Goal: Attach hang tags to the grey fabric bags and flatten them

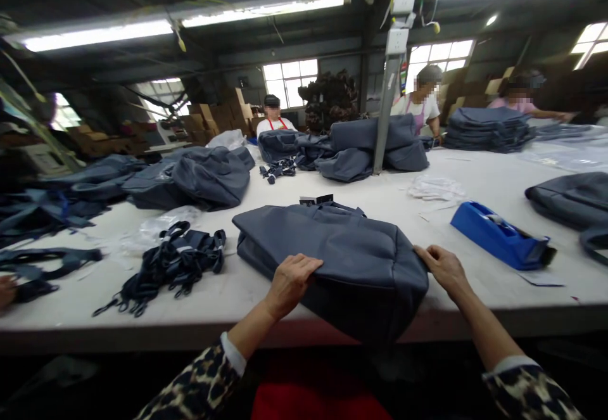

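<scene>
A grey-blue fabric bag [332, 242] lies flat on the white table [266, 280], its near end hanging over the front edge. My left hand [291, 280] grips the bag's near left edge, fingers curled over the fabric. My right hand [444, 267] holds the bag's near right corner. A small black buckle part [316, 199] shows at the bag's far side. A bundle of dark straps [173, 261] lies on the table to the left of my left hand.
A blue tape dispenser [498, 236] sits to the right. Piles of grey bags [199, 176] and a stack [489, 128] cover the far table. A metal post [387, 103] rises mid-table. Three people work at the far side. Clear plastic wrap [164, 223] lies at left.
</scene>
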### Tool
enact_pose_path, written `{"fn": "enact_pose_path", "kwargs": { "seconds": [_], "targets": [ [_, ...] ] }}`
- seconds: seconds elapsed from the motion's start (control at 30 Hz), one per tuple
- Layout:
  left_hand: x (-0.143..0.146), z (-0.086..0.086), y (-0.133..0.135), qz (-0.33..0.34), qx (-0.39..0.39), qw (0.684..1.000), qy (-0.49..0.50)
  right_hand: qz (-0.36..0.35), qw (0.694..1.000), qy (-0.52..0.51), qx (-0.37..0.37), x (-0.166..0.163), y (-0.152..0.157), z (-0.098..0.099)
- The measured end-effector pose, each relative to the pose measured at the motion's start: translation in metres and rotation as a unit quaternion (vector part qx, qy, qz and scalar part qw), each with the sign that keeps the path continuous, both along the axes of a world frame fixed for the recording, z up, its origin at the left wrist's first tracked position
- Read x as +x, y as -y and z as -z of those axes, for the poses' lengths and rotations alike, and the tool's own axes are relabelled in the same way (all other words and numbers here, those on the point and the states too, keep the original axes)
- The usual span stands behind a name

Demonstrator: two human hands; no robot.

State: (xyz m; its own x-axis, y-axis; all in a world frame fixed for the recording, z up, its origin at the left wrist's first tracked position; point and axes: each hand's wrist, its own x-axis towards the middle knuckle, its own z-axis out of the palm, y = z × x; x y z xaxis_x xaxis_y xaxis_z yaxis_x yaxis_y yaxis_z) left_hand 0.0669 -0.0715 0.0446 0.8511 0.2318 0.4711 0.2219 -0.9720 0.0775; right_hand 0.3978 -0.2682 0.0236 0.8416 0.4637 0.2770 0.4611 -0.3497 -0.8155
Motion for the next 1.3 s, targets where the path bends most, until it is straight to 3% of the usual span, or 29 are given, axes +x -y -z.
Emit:
{"fn": "enact_pose_path", "kwargs": {
  "seconds": [0.1, 0.2, 0.27, 0.33, 0.43, 0.53, 0.63, 0.73, 0.8, 0.9, 0.97, 1.03, 1.1, 1.17, 1.23, 1.3],
  "targets": [
    [0.012, -0.002, 0.009, 0.015, 0.046, 0.999, -0.020, 0.016, 0.995, 0.068, 0.070, -0.030, 0.024, -0.030],
    [0.020, -0.005, 0.015, 0.031, 0.077, 0.996, -0.033, -0.101, 0.970, 0.203, 0.086, -0.077, 0.042, -0.054],
    [0.024, -0.008, 0.018, 0.036, 0.088, 0.995, -0.036, -0.159, 0.949, 0.270, 0.036, -0.097, 0.047, -0.052],
    [0.028, -0.012, 0.021, 0.037, 0.094, 0.994, -0.036, -0.156, 0.945, 0.286, -0.003, -0.104, 0.048, -0.035],
    [0.031, -0.020, 0.025, 0.046, 0.103, 0.993, -0.046, -0.128, 0.960, 0.247, -0.021, -0.099, 0.052, -0.007],
    [0.027, -0.021, 0.028, 0.059, 0.107, 0.991, -0.051, -0.136, 0.973, 0.187, -0.016, -0.091, 0.065, -0.002],
    [0.014, -0.005, 0.030, 0.076, 0.100, 0.992, -0.029, -0.156, 0.986, 0.046, 0.030, -0.078, 0.083, -0.008],
    [-0.003, 0.017, 0.031, 0.097, 0.086, 0.992, 0.000, -0.056, 0.990, -0.068, 0.111, -0.058, 0.090, -0.001],
    [-0.009, 0.020, 0.033, 0.092, 0.053, 0.994, -0.010, -0.042, 0.984, -0.120, 0.126, -0.047, 0.086, 0.011],
    [-0.005, -0.005, 0.033, 0.072, -0.055, 0.991, -0.095, -0.087, 0.969, -0.182, 0.146, -0.042, 0.073, 0.026],
    [0.009, -0.026, 0.029, 0.075, -0.151, 0.974, -0.154, -0.080, 0.963, -0.196, 0.168, -0.046, 0.067, 0.029],
    [0.027, -0.033, 0.024, 0.062, -0.208, 0.964, -0.150, -0.076, 0.958, -0.209, 0.179, -0.052, 0.065, 0.028],
    [0.045, -0.019, 0.019, 0.025, -0.194, 0.974, -0.118, -0.098, 0.953, -0.226, 0.176, -0.056, 0.067, 0.027],
    [0.054, 0.010, 0.016, -0.007, -0.133, 0.985, -0.109, -0.128, 0.946, -0.245, 0.170, -0.057, 0.070, 0.028],
    [0.056, 0.040, 0.015, -0.009, -0.083, 0.989, -0.125, -0.161, 0.936, -0.267, 0.164, -0.054, 0.072, 0.031],
    [0.052, 0.059, 0.014, -0.004, -0.051, 0.990, -0.130, -0.194, 0.925, -0.288, 0.153, -0.050, 0.073, 0.035]
  ]
}}
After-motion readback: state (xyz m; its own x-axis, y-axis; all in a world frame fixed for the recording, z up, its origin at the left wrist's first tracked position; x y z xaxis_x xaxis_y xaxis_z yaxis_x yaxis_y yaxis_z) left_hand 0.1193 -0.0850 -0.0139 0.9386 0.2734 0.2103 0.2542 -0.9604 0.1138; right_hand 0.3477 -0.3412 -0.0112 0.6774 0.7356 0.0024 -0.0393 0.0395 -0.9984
